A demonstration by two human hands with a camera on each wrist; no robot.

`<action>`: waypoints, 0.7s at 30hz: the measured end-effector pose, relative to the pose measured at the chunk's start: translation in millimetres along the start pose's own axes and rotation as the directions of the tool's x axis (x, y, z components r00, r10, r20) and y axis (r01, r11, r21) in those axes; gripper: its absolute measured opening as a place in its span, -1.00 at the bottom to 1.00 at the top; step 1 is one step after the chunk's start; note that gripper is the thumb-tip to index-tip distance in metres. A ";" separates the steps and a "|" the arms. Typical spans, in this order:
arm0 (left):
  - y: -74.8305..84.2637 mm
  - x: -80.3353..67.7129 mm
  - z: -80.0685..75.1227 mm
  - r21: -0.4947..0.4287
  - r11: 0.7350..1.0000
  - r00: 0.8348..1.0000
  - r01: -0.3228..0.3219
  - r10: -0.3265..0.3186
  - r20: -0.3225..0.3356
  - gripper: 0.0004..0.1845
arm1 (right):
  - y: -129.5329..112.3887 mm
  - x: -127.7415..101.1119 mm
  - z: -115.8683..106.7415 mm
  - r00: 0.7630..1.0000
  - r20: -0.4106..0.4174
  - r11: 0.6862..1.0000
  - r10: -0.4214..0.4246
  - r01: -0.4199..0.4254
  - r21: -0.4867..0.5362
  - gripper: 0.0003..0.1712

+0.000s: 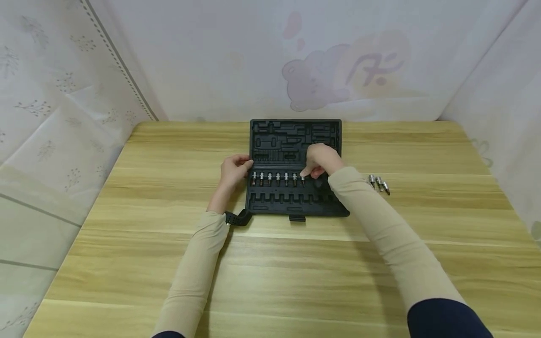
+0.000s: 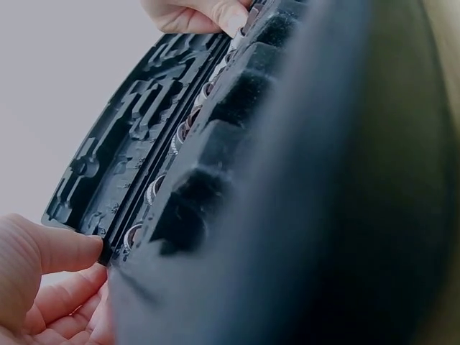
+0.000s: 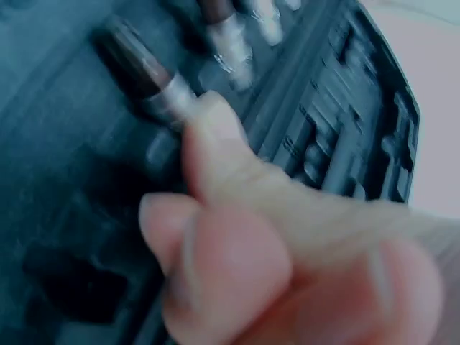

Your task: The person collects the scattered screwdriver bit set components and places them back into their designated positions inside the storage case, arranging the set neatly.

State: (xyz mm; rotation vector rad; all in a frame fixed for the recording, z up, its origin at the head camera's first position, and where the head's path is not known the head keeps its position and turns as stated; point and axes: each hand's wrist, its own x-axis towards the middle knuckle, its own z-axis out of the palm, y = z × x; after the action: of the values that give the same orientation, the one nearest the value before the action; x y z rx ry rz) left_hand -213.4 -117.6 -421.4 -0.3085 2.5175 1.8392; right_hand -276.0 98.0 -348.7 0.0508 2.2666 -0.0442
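A black plastic tool case (image 1: pixel 296 209) lies unfolded on the table. Several silver bit sockets (image 1: pixel 269 177) sit in a row of its slots. At the case's left edge, by the hinge, my left hand (image 1: pixel 234 171) pinches the rim between thumb and fingers; the left wrist view shows the thumb (image 2: pixel 68 248) on top. My right hand (image 1: pixel 322 158) is over the right half. Its thumb (image 3: pixel 215 129) presses the silver end of the rightmost bit socket (image 3: pixel 140 57), which lies in its slot. The other fingers (image 3: pixel 230 266) are bent, apart from that socket.
Three loose bit sockets (image 1: pixel 379 182) lie on the wooden table (image 1: pixel 296 272) right of the case, close to my right forearm. A black strap (image 1: pixel 239 218) at my left wrist meets the case's front left corner. Patterned cloth (image 1: pixel 211 61) hangs behind the table.
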 end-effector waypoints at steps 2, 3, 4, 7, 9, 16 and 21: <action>0.1 -0.7 0.7 -0.002 1.000 1.000 0.005 -0.005 0.001 -0.73 | 0.2 -0.2 1.9 1.000 -0.018 1.000 0.000 0.000 0.002 -0.29; 0.1 -1.1 0.9 -0.003 1.000 1.000 0.008 -0.008 0.001 -0.73 | 0.5 -1.0 2.8 1.000 -0.025 1.000 -0.007 0.007 0.005 -0.30; 0.2 -1.4 1.0 -0.005 1.000 1.000 0.011 -0.011 0.001 -0.73 | 1.2 -1.9 3.6 0.999 -0.032 1.000 -0.014 0.014 0.008 -0.31; 0.2 -1.8 1.1 -0.009 1.000 1.000 0.011 -0.011 -0.003 -0.73 | 2.5 -4.9 6.2 0.997 -0.070 0.999 -0.038 0.039 0.015 -0.30; 0.1 -1.8 1.0 -0.011 1.000 1.000 0.008 -0.008 -0.004 -0.73 | 2.9 -9.8 8.6 0.993 -0.102 0.998 -0.060 0.062 0.021 -0.32; 1.5 -2.2 0.3 0.005 1.000 1.000 0.021 -0.021 0.000 -0.72 | 5.7 -19.2 21.2 0.953 -0.248 0.984 -0.175 0.178 -0.010 -0.70; 3.4 -2.0 0.1 0.012 1.000 1.000 0.024 -0.024 -0.001 -0.71 | 12.9 -20.7 24.2 0.933 -0.279 0.964 -0.228 0.257 0.073 -0.69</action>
State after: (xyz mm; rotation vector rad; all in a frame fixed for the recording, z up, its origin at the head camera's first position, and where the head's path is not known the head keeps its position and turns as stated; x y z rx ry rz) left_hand -212.1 -116.2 -418.0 -0.3381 2.5128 1.8158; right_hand -243.4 109.1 -348.5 -0.1773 2.5293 -0.3099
